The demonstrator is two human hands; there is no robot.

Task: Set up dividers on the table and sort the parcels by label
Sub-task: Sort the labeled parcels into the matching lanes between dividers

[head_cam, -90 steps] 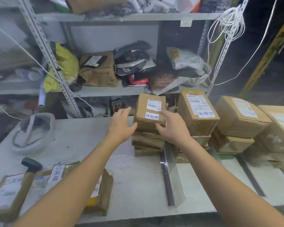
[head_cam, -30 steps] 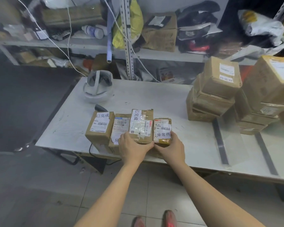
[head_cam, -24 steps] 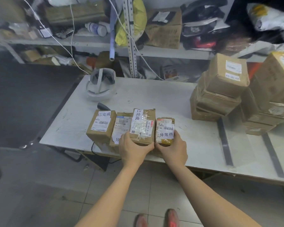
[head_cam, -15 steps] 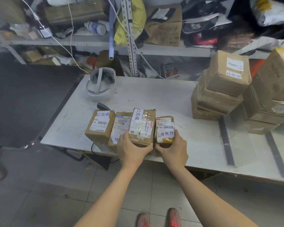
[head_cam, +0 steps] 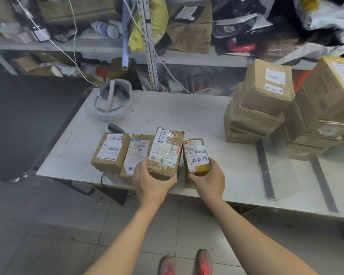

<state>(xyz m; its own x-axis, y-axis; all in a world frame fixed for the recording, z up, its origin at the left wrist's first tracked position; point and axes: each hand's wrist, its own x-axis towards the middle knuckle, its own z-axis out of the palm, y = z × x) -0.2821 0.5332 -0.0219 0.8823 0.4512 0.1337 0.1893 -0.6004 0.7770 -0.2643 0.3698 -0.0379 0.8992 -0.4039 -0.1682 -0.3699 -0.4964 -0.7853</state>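
Parcels point(head_cam: 139, 147) lined up at the near edge, one gripped in each hand

Four brown parcels stand side by side near the left end of the white table point(head_cam: 177, 112), close to its near edge. The left hand point(head_cam: 151, 181) curls round the near end of the taped parcel point(head_cam: 165, 149), third from the left, which bears a white label reading 已完成. The right hand point(head_cam: 209, 179) curls round the near end of the small parcel point(head_cam: 196, 155) at the right end of the row, labelled 异常件; a plain brown box shows just beneath it. The two gripped parcels sit just beside each other. The leftmost parcel point(head_cam: 110, 150) also reads 已完成, and the second parcel point(head_cam: 137, 149) shows only the character 异 at its near end.

To the right, a clear divider point(head_cam: 282, 169) stands upright on a dark strip. At its far end is a stack of boxes point(head_cam: 252, 122), its top box tilted and labelled 待处理. A second stack point(head_cam: 322, 108) rises further right, beyond another dark strip point(head_cam: 324, 179). A white headset point(head_cam: 112, 104) lies at the far left corner, and a dark scanner point(head_cam: 115, 128) lies just behind the row. Cluttered shelves point(head_cam: 187, 58) run along the far side.
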